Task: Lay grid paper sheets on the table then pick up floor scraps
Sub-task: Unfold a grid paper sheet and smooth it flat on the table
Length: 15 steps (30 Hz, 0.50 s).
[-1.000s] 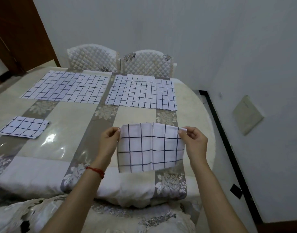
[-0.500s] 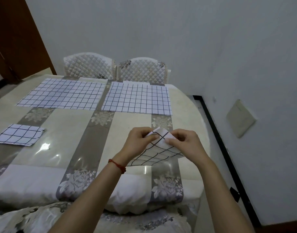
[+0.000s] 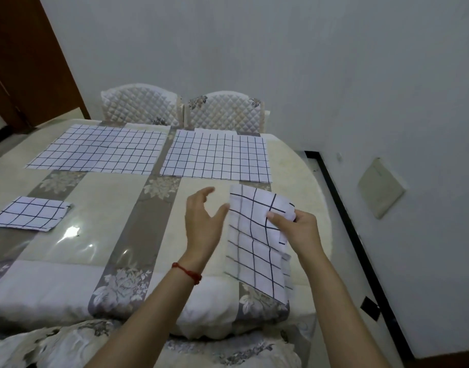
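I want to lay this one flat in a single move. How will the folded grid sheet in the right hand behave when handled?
Probably floppy: the folded grid sheet droops and bends below the right hand, which pinches its upper edge. Likely very light, since one pinch carries it. It may slide on the glossy table cover, so the open left hand could steady it.

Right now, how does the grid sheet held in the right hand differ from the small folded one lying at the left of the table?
The held sheet hangs off the table, pinched near its top by the right hand; the small folded sheet lies flat, untouched. The held sheet is partly unfolded and rumpled; the small folded sheet is a neat rectangle. The left hand is open beside the held sheet. Both are white with dark grid lines.
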Each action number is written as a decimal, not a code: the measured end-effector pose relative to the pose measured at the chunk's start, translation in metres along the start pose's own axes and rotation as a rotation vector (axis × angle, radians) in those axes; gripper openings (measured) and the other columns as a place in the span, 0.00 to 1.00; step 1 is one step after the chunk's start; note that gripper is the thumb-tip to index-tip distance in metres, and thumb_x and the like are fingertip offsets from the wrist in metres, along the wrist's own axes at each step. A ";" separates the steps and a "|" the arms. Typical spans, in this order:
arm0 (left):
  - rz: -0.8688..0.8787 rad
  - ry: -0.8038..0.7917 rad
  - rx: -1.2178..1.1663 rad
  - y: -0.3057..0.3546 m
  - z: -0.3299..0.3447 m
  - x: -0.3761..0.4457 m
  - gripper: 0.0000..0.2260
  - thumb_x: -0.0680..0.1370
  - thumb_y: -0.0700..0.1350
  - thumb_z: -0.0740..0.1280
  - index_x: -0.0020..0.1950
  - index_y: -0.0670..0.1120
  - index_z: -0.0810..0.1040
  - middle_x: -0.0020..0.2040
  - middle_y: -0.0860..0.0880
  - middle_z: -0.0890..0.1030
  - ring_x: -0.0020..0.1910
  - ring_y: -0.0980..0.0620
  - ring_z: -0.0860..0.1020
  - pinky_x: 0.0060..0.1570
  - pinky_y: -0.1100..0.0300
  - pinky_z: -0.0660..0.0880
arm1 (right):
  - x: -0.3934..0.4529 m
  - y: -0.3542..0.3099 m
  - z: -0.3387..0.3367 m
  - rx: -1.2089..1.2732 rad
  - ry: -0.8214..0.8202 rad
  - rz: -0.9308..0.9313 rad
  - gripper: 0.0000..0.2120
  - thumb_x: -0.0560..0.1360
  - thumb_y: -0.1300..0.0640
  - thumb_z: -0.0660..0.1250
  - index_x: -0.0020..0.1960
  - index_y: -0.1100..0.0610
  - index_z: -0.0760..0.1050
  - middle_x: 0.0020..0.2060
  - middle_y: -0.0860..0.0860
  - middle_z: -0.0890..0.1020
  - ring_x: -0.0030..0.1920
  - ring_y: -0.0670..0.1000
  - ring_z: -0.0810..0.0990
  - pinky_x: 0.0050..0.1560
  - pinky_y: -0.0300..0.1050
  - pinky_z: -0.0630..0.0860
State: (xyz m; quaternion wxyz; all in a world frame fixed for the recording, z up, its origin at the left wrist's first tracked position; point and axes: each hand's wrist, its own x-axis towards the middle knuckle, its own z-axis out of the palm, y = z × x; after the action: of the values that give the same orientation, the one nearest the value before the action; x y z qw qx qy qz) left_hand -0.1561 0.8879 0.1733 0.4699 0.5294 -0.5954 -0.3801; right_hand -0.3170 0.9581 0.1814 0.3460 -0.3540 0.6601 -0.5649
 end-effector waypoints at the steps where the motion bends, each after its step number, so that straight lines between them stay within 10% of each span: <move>1: 0.037 -0.031 0.018 0.004 0.003 -0.008 0.13 0.72 0.43 0.70 0.56 0.47 0.76 0.53 0.53 0.73 0.53 0.54 0.73 0.51 0.62 0.71 | 0.000 -0.001 0.004 0.011 0.004 -0.004 0.12 0.68 0.61 0.73 0.29 0.56 0.73 0.22 0.47 0.78 0.28 0.46 0.77 0.34 0.35 0.74; 7: -0.070 -0.381 -0.108 0.012 0.022 -0.037 0.05 0.70 0.43 0.72 0.45 0.49 0.82 0.44 0.50 0.85 0.44 0.54 0.82 0.48 0.61 0.78 | -0.002 -0.008 0.022 0.104 -0.058 0.012 0.06 0.69 0.65 0.72 0.39 0.55 0.79 0.25 0.42 0.82 0.28 0.40 0.81 0.29 0.33 0.76; 15: -0.151 -0.262 -0.259 0.006 0.014 -0.025 0.13 0.73 0.41 0.69 0.36 0.31 0.77 0.30 0.43 0.71 0.31 0.53 0.68 0.34 0.63 0.67 | 0.000 -0.007 0.012 0.050 -0.123 -0.038 0.05 0.69 0.63 0.71 0.36 0.55 0.80 0.29 0.47 0.83 0.33 0.45 0.81 0.38 0.40 0.78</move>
State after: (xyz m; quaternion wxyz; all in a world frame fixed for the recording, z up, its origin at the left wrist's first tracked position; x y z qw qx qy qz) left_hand -0.1714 0.9131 0.1709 0.4227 0.4539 -0.5561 -0.5532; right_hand -0.3063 0.9516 0.1869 0.3837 -0.3921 0.6165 -0.5648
